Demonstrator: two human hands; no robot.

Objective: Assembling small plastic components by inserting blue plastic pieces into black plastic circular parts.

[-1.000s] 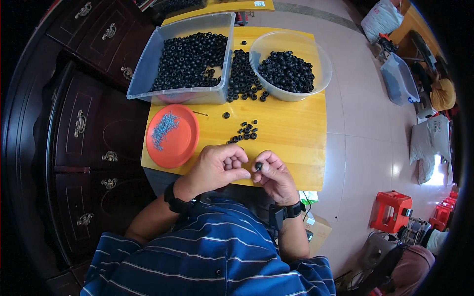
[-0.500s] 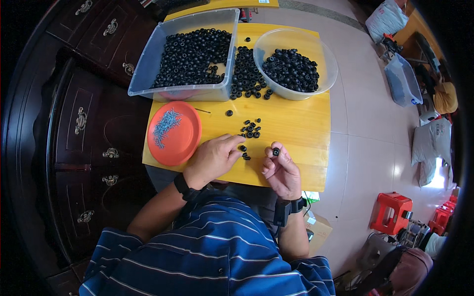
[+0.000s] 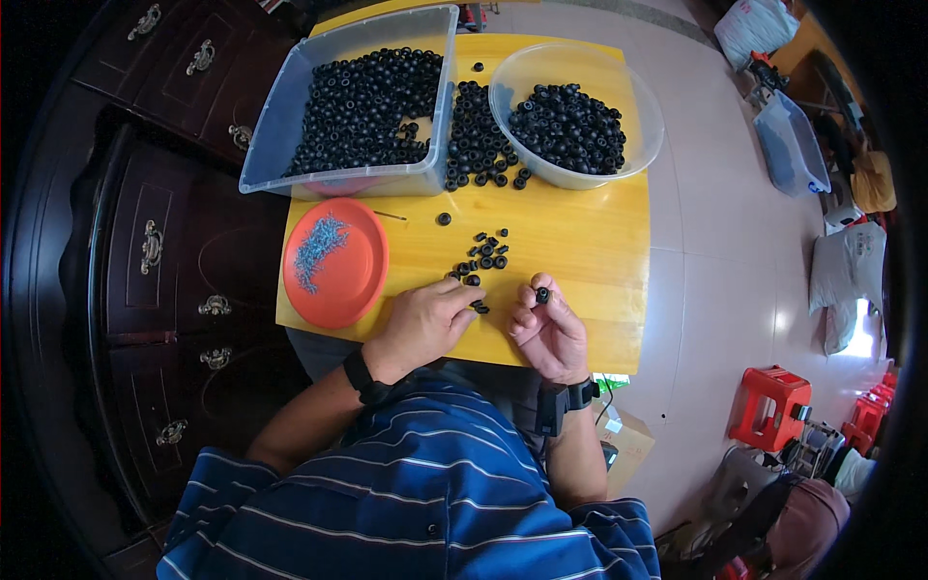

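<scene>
My right hand (image 3: 549,333) pinches one small black ring-shaped part (image 3: 542,295) between thumb and fingertips, just above the near edge of the yellow table (image 3: 580,242). My left hand (image 3: 422,324) rests on the table beside it, fingertips on the small black parts of a loose cluster (image 3: 480,259). An orange plate (image 3: 333,263) with a heap of tiny blue-grey pieces lies to the left of my left hand.
A clear rectangular bin (image 3: 280,126) full of black parts stands at the back left, a round clear bowl (image 3: 638,135) of them at the back right, with a loose pile (image 3: 478,135) between. Dark wooden drawers (image 3: 164,251) stand to the left. A red stool (image 3: 768,406) sits on the floor at right.
My hands were together over the table's near edge; they have parted. My right hand holds the black part up, and my left hand has reached forward to the loose cluster.
</scene>
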